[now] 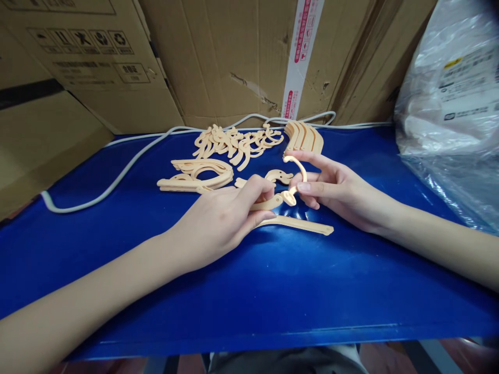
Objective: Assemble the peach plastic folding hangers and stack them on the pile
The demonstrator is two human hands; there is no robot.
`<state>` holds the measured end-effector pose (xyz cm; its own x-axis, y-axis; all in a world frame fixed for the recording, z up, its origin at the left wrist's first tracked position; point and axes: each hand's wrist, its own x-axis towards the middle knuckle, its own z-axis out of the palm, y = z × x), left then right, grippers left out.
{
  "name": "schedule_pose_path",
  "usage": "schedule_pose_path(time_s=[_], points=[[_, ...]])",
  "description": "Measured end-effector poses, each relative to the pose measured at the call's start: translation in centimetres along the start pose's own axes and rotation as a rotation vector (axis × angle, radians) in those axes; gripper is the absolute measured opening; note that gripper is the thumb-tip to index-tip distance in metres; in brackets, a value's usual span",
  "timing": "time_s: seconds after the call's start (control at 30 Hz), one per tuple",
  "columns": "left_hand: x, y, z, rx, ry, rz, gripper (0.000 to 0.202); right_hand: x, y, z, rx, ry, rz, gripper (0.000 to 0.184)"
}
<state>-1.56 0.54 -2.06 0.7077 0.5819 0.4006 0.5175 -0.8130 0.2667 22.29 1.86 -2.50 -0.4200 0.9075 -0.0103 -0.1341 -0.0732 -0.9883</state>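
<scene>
My right hand (327,182) pinches a beige plastic hanger hook (302,169) between thumb and fingers, its round flat base tilted down to the left. My left hand (234,210) is closed on a beige hanger arm (271,202), whose rounded end with a small hole points at the hook's base. The two pieces are close together; whether they touch, I cannot tell. Beneath my left hand, another long hanger arm (304,224) lies on the blue table. Just behind the hands lies a curved beige piece (278,175), partly hidden.
A heap of loose hooks (230,143) lies at the back, with a stack of hanger arms (304,137) to its right. Folded hangers (198,176) lie at left. A white cable (117,182) runs along cardboard boxes (226,57). Clear plastic wrap (448,124) bulges at right.
</scene>
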Motion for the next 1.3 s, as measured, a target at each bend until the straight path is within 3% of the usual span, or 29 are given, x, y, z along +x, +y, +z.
schedule_pose_path(time_s=[0.33, 0.53, 0.8, 1.3], points=[[-0.4, 0.1, 0.2, -0.072, 0.036, -0.008, 0.013, -0.2, 0.3, -0.1, -0.098, -0.04, -0.048, 0.056], [-0.8, -0.1, 0.5, -0.037, 0.019, 0.015, 0.038, -0.4, 0.4, -0.2, -0.148, -0.058, -0.07, 0.056], [-0.7, 0.1, 0.4, 0.07, 0.051, 0.126, 0.026, -0.9, -0.6, 0.1, -0.246, -0.029, -0.136, 0.047], [-0.4, 0.5, 0.0, 0.155, -0.022, 0.031, 0.025, -1.3, -0.8, 0.5, -0.493, 0.056, -0.288, 0.045]])
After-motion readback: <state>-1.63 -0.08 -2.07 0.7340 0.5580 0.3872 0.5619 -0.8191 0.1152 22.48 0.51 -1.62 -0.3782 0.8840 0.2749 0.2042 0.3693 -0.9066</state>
